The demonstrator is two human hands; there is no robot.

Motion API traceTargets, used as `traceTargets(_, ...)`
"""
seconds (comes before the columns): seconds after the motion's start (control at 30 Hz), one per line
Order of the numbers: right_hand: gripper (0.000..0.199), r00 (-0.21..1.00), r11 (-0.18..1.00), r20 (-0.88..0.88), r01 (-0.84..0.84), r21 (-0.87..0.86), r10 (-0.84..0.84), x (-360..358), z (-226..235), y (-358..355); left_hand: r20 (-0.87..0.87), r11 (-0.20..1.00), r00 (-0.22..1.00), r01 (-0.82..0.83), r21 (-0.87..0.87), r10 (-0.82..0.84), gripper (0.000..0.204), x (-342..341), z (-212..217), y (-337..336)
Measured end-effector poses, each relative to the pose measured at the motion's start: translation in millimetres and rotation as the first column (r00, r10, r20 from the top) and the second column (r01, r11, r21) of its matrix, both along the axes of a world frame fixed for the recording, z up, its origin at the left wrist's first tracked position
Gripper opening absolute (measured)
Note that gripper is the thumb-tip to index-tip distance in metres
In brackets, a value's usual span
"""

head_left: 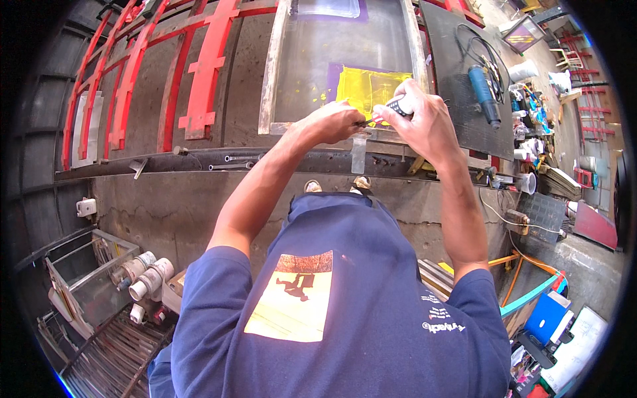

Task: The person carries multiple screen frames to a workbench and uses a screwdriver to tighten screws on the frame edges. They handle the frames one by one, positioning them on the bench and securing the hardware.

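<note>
A framed mesh screen [391, 50] lies before me, with a yellow patch [358, 83] edged in purple near its close end. My right hand [428, 119] is closed around a black-and-white handled tool [400, 104] over that patch's near right corner. My left hand [335, 123] is closed above the frame's near edge, its fingers pinched at a thin dark piece that points toward the right hand. What exactly it grips is hidden. A pale grey strip [358, 154] hangs below the frame edge, between the hands.
Red slatted racks [206, 73] stand at the left. A blue power tool [483, 93] with a black cord lies on a dark board [458, 66] at the right. Wrenches [232, 162] rest on the ledge. Paint-stained tubs [152, 275] stand at lower left.
</note>
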State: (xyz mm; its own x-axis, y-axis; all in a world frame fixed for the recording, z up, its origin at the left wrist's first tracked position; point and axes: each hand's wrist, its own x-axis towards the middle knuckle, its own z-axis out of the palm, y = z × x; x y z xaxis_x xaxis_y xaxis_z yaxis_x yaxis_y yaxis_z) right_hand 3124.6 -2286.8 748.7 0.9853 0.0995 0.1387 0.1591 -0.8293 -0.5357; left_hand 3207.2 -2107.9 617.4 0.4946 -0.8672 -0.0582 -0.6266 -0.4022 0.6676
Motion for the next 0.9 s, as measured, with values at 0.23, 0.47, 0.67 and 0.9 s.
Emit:
traceTargets(0.23,0.037,1.000,1.000,0.004,-0.006,0.025,0.006,-1.3,-1.1,-1.7,0.045,0.999,0.998,0.036,-0.005,-0.036,0.019,0.4,-8.8,-4.3)
traceTargets(0.47,0.037,0.999,0.999,-0.014,0.031,0.023,-0.030,-0.2,-5.4,-0.3,-0.025,0.993,0.998,0.057,0.099,-0.055,0.018,4.0,5.0,-4.4)
traceTargets(0.67,0.039,1.000,0.998,-0.010,0.012,0.060,-0.011,0.4,-4.5,3.9,-0.021,0.994,0.997,0.073,0.077,-0.072,0.020,5.2,-0.2,-1.3)
traceTargets(0.9,0.053,0.997,0.971,-0.032,0.060,-0.231,-0.070,0.2,7.1,12.7,-0.077,0.993,0.993,0.099,0.065,-0.094,0.022,10.0,-5.0,0.8)
